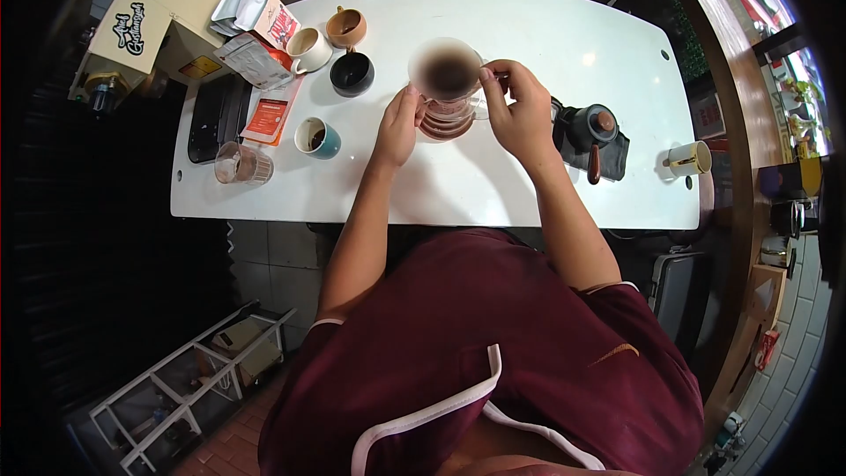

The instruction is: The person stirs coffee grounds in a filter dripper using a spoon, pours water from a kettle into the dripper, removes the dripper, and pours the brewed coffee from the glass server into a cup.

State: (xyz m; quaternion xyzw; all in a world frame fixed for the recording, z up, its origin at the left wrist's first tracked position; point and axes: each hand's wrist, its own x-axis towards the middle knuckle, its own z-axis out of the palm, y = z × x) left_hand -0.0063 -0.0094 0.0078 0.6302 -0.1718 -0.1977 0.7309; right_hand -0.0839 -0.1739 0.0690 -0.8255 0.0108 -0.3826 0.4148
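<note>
A coffee dripper [421,60] with a pale filter and dark wet coffee inside is at the middle of the table, above a glass server [445,128]. My right hand [518,110] is closed at the dripper's right side, its thumb and fingers pinching the handle there. On the left, my left hand [399,128] has its fingertips pressed against the dripper's lower side. Whether the dripper rests on the server or is lifted just off it, I cannot tell. Brown liquid shows low in the server.
A black gooseneck kettle [592,128] stands right of my hand, a mug [689,159] at the right edge. Left are a teal cup [317,138], black cup [352,73], cream mug [309,50], brown cup [346,26], glass [242,164], coffee bags [256,60] and a grinder [150,22].
</note>
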